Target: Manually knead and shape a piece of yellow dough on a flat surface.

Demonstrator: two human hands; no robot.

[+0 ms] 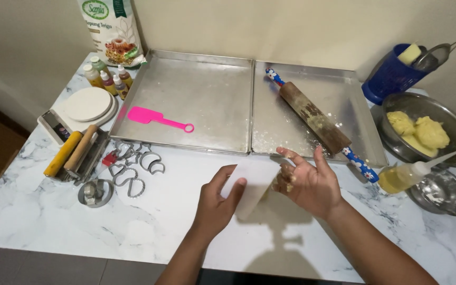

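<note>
A white flat scraper [249, 184] is held above the marble table [54, 221], just in front of the right baking tray [339, 95]. It is pinched at its near edge by the left hand [215, 203]. The right hand [307, 182], with fingers spread and dough stuck on them, is touching its other side. A rolling pin [315, 120] is lying in that tray.

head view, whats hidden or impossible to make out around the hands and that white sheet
- Head view: what lies under the white sheet is hidden by the sheet and the left hand.
- Right hand: dough bits on fingers; palm side hidden.
- Rolling pin: near handle partly behind the right hand.
- Blue basket: contents mostly hidden.
</note>
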